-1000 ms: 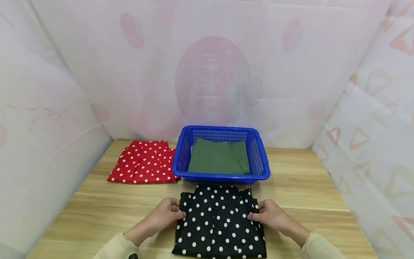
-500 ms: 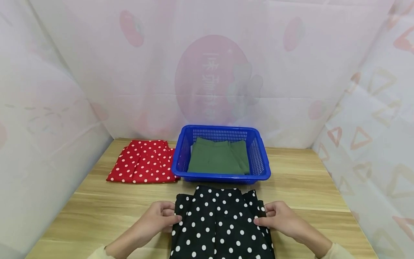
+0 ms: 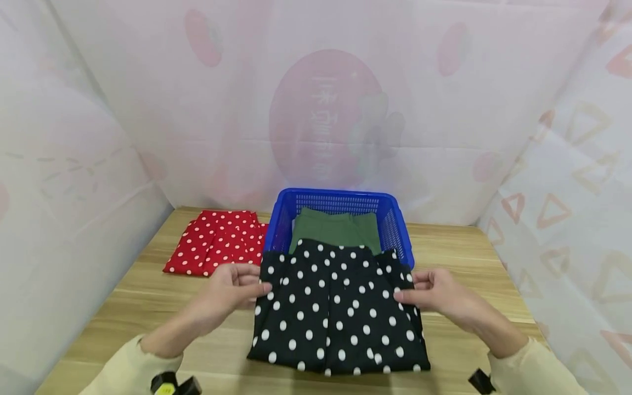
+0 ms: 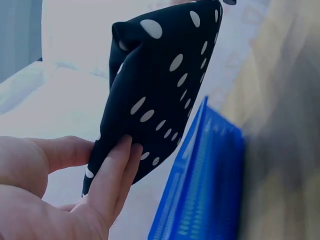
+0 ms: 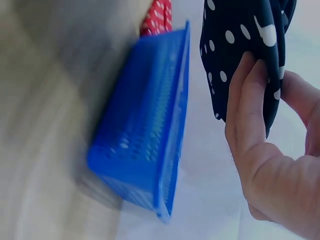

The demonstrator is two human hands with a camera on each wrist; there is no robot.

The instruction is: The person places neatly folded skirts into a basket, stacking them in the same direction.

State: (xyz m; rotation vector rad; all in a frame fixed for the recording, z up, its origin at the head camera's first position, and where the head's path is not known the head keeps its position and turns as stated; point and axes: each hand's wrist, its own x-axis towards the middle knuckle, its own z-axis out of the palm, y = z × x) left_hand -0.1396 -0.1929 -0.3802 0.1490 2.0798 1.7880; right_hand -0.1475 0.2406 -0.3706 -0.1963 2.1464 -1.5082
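Note:
A folded black garment with white polka dots (image 3: 336, 312) is held up between both hands in the head view, overlapping the near side of a blue basket (image 3: 402, 241). My left hand (image 3: 229, 288) pinches its left edge, thumb in front and fingers behind. At the opposite edge my right hand (image 3: 439, 296) pinches it the same way. Both wrist views show the cloth (image 4: 160, 85) raised above the table, gripped between thumb and fingers. Inside the basket lies a folded green cloth (image 3: 336, 227), its lower part hidden by the dotted garment.
On the wooden table (image 3: 469, 252), a folded red garment with white dots (image 3: 217, 241) lies left of the basket, against its side. White printed sheets (image 3: 197, 109) hang behind and along both sides of the table.
Both hands have lifted the black dotted garment off the table and moved it forward, up to the basket's near side. Basket, green cloth and red garment stay in place.

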